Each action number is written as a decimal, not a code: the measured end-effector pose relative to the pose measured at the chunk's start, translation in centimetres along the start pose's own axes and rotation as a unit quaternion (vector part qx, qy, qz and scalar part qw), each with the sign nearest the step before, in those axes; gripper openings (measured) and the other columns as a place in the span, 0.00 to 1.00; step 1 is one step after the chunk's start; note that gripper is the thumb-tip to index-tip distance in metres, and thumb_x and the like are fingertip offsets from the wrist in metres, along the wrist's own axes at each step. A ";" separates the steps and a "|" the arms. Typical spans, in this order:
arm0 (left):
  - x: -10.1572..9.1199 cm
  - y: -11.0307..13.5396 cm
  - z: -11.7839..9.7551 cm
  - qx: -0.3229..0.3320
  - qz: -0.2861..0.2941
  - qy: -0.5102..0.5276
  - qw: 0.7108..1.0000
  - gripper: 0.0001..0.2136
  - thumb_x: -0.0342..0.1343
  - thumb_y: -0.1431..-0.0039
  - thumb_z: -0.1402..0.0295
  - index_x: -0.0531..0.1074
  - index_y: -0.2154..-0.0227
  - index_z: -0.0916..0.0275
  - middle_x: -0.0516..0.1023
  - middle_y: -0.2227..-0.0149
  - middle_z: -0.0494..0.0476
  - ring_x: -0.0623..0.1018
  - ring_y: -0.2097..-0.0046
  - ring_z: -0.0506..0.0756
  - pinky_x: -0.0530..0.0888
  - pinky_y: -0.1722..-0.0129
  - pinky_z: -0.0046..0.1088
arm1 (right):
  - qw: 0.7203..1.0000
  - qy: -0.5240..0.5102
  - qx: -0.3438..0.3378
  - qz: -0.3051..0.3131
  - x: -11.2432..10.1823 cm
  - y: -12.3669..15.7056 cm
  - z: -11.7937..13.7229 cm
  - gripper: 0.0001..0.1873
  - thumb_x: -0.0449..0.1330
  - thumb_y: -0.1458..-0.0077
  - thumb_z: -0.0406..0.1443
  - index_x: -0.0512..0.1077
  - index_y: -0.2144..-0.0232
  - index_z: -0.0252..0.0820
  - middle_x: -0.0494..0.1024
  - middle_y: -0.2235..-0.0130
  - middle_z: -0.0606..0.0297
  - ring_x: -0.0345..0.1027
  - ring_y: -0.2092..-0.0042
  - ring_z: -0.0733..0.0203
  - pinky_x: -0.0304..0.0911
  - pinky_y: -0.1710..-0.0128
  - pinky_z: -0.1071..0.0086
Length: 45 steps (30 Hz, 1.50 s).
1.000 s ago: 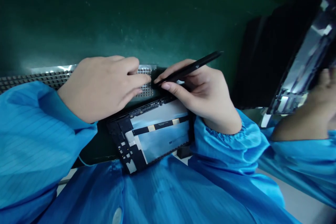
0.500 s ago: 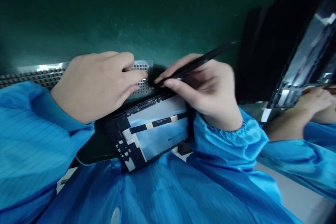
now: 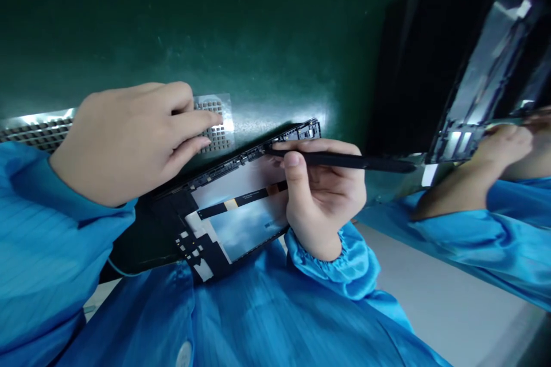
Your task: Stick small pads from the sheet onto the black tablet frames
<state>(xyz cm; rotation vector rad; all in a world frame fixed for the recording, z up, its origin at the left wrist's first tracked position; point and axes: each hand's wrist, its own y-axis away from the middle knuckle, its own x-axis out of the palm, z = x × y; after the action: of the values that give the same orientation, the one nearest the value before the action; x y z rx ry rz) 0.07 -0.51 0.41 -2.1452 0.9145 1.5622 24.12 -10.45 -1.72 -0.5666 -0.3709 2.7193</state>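
My left hand [image 3: 129,137] rests palm down on a shiny strip [image 3: 215,120] dotted with small dark squares, its fingertips pressing the strip's right end. My right hand [image 3: 321,189] is closed round black tweezers [image 3: 344,160], held almost level with the tip on the top edge of an open tablet frame [image 3: 232,206]. The frame lies tilted in front of me on the green mat [image 3: 258,40], showing a silver panel, a black flex strip and black patches. Both my arms are in blue sleeves.
At the right, another person's hand [image 3: 495,152] in a blue sleeve holds a second tablet frame [image 3: 477,97] upright. A pale table edge [image 3: 430,298] runs along the lower right.
My right hand has swung away from the dotted strip to the tablet frame's top edge, tweezers now level. My left hand stays on the strip. The view has shifted, so more frame shows.
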 end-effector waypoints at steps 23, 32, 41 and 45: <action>-0.2 -0.2 0.0 0.003 0.017 -0.006 1.000 0.26 0.39 0.20 0.55 0.81 0.38 0.52 0.77 0.54 0.61 0.80 0.53 0.63 0.78 0.57 0.40 | 0.939 0.051 -0.040 0.338 -0.4 -8.0 0.5 0.03 0.68 0.29 0.39 0.82 0.55 0.51 0.89 0.53 0.65 0.86 0.50 0.52 0.83 0.46 0.56; -0.1 -0.1 0.0 -0.011 0.015 0.006 1.000 0.27 0.38 0.21 0.53 0.82 0.40 0.52 0.77 0.54 0.61 0.81 0.50 0.66 0.78 0.54 0.45 | 0.984 0.003 0.033 0.176 -1.2 -5.1 0.6 0.06 0.63 0.25 0.44 0.76 0.51 0.52 0.83 0.54 0.63 0.84 0.53 0.53 0.83 0.49 0.55; -0.2 -0.2 0.0 -0.005 0.005 -0.004 1.000 0.27 0.38 0.20 0.54 0.81 0.38 0.52 0.78 0.52 0.60 0.80 0.51 0.64 0.76 0.56 0.43 | 1.000 0.028 -0.008 -0.001 -0.6 -1.4 -0.8 0.04 0.65 0.27 0.38 0.74 0.53 0.52 0.81 0.57 0.66 0.82 0.58 0.59 0.79 0.61 0.64; -0.3 -0.2 -0.1 -0.012 0.016 0.004 1.000 0.26 0.39 0.21 0.55 0.81 0.38 0.51 0.79 0.52 0.61 0.80 0.51 0.65 0.76 0.54 0.45 | 0.995 0.089 -0.040 0.031 -1.3 -1.6 0.0 0.04 0.65 0.28 0.36 0.75 0.53 0.52 0.82 0.58 0.64 0.83 0.58 0.56 0.81 0.60 0.59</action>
<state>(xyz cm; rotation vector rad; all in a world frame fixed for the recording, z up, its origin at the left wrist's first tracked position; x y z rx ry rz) 0.22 -0.31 0.67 -2.1663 0.9409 1.5884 25.66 -9.44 -0.80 -0.8482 -0.4245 2.6943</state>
